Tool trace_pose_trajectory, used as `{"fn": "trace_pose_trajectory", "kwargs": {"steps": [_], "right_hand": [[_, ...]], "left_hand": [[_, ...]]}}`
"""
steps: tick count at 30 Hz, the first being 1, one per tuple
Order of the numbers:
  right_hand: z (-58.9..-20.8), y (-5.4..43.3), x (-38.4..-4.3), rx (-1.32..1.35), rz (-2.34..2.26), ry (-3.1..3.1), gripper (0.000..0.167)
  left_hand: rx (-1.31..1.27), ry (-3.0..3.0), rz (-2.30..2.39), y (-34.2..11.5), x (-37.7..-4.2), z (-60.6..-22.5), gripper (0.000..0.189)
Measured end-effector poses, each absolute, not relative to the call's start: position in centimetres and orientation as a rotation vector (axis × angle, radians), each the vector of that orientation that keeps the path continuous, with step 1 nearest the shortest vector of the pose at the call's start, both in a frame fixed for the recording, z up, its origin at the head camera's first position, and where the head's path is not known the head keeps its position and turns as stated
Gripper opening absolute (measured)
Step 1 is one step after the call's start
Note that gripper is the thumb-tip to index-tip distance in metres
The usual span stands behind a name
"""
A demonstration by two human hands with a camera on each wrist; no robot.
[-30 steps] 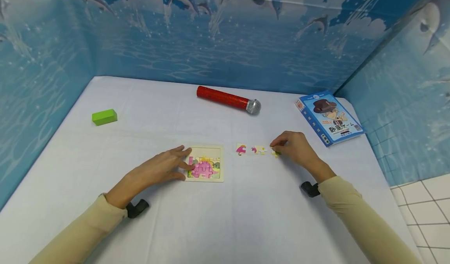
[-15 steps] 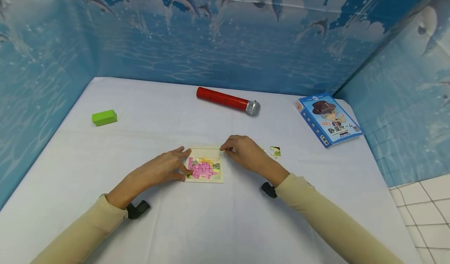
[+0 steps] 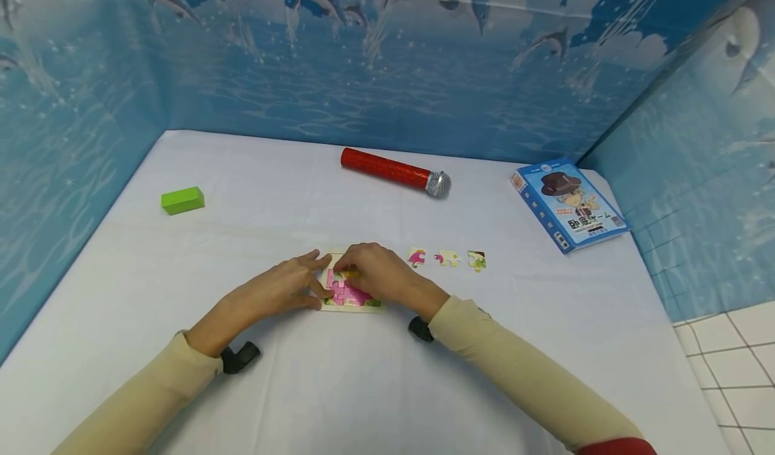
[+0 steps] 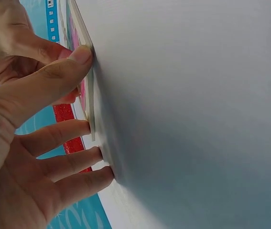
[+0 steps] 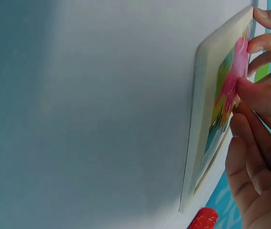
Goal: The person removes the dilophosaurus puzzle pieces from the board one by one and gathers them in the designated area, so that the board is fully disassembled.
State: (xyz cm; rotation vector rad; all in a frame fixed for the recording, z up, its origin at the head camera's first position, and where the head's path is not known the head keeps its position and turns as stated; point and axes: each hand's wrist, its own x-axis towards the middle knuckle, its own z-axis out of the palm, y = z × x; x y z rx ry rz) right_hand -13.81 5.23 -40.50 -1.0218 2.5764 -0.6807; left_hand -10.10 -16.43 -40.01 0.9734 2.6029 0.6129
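A small wooden jigsaw board (image 3: 354, 309) lies on the white tablecloth, its tray partly filled with pink, yellow and green pieces. My left hand (image 3: 281, 287) rests along the board's left edge. In the left wrist view its thumb (image 4: 81, 55) touches the rim, and the other fingers are spread and fairly straight. My right hand (image 3: 384, 273) is over the board, thumb and fingertips together on a yellow-orange jigsaw piece (image 3: 351, 274), which is mostly hidden. Right of the board, three loose pieces lie in a row: a left one (image 3: 416, 257), a middle one (image 3: 448, 258) and a right one (image 3: 477, 260).
A red toy microphone (image 3: 387, 168) lies at the back of the table. The green block (image 3: 183, 200) is at the far left, and a blue illustrated box (image 3: 572, 204) sits at the right. Blue dolphin-print curtains (image 3: 363, 98) border the back and sides.
The right hand has come left from the rightmost loose piece to the inside of the board, leaving that piece on the cloth. The left hand has stayed at the board's edge.
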Motion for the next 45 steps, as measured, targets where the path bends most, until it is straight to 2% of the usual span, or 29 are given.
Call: {"fn": "trace_pose_trajectory", "kwargs": {"steps": [7, 18, 32, 45], "right_hand": [[-40.7, 5.2, -13.9, -1.016, -0.738, 2.562, 0.032], [-41.3, 5.4, -13.9, -1.018, -1.014, 2.488, 0.019], [-40.3, 5.9, -14.1, -0.797, -1.216, 2.436, 0.016], [-39.7, 13.1, -13.6, -0.619, -1.197, 2.436, 0.014]], "left_hand": [[1.003, 2.61, 0.584, -16.3, -10.3, -40.2, 0.023], [1.01, 2.6, 0.591, -16.4, -10.3, -40.4, 0.021], [0.972, 2.594, 0.59, -16.3, -10.3, -39.8, 0.026], [0.937, 2.625, 0.549, -16.1, -10.2, -39.4, 0.028]]}}
